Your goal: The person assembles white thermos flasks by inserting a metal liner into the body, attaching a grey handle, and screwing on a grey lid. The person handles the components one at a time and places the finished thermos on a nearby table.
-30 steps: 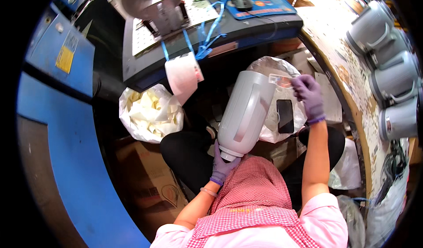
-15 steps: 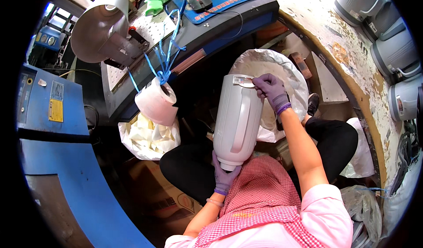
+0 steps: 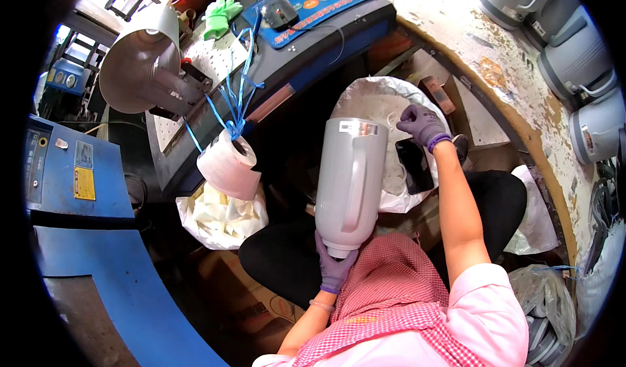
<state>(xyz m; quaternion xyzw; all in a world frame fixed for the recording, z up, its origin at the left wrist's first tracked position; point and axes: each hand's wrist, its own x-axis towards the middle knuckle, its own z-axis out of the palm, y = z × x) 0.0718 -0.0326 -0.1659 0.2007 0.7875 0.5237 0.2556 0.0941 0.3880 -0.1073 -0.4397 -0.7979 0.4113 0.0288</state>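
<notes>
A grey plastic thermos jug lies across my lap, its narrow neck toward me and its wide end away. My left hand wraps round the neck from below, closed on it. Near the wide end, a small silvery label sits flat above the long handle. My right hand, also in a purple glove, is just right of the wide end and apart from it. Its fingers are pinched together; whatever is between them is too small to make out. Beneath that hand stands a white sack with clear rings inside.
A black phone rests on the sack. To the left, a pale paper roll hangs on blue strings over a bag of scraps. Several grey jugs stand on the worn table at right. A blue machine flanks my left.
My right hand has left the jug's label and moved right, over the sack. The label now lies flat on the jug. My left hand keeps its hold on the neck.
</notes>
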